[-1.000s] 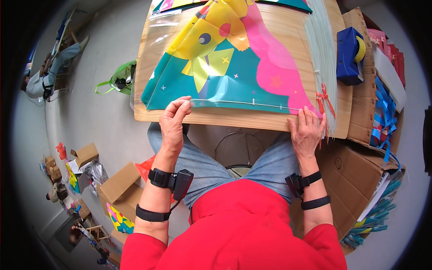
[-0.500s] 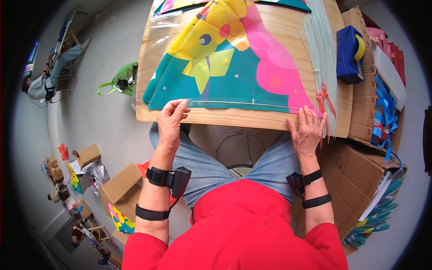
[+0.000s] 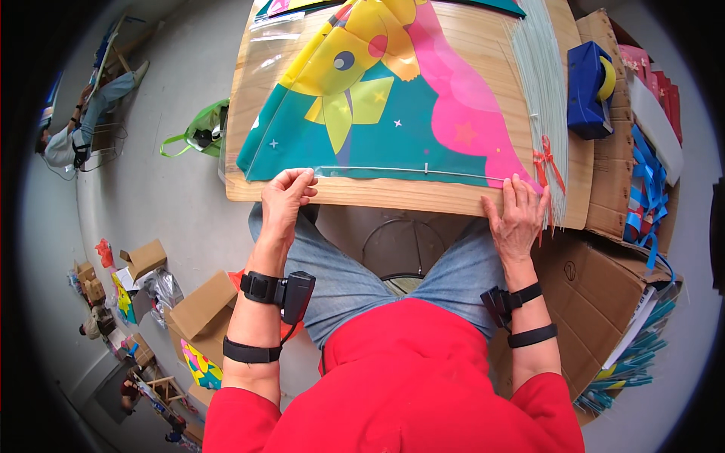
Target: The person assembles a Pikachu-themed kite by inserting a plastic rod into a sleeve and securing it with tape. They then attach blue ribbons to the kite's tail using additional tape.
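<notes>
A colourful kite sail [image 3: 393, 106] in teal, yellow and pink lies flat on a wooden board [image 3: 393, 195], its wide lower edge running along the side nearest the person. A thin pale rod [image 3: 408, 172] lies along that edge, under what looks like a clear film; where the film ends is hard to make out. The sail's top runs out of the picture, so its full shape is cut off.

The left hand [image 3: 285, 202] is curled at the rod's left end, fingertips pinched on the sail's edge; whether it grips the rod itself cannot be told. The right hand [image 3: 518, 219] rests with fingers spread and flat at the rod's right end, pressing the pink corner down, holding nothing.

Just beside that hand, small red ribbon bits [image 3: 545, 157] lie on a sheaf of thin pale sticks [image 3: 538, 83] along the board's right side. Beyond these, a blue tape dispenser [image 3: 587, 89] sits on a cardboard box [image 3: 604, 249], with blue ribbons [image 3: 648, 198] further right, partly hidden. The board's underside and the person's knees are covered by it. At far left a green bag [image 3: 198, 130] lies on the floor, and small boxes [image 3: 143, 258] are blurred near the rim
</notes>
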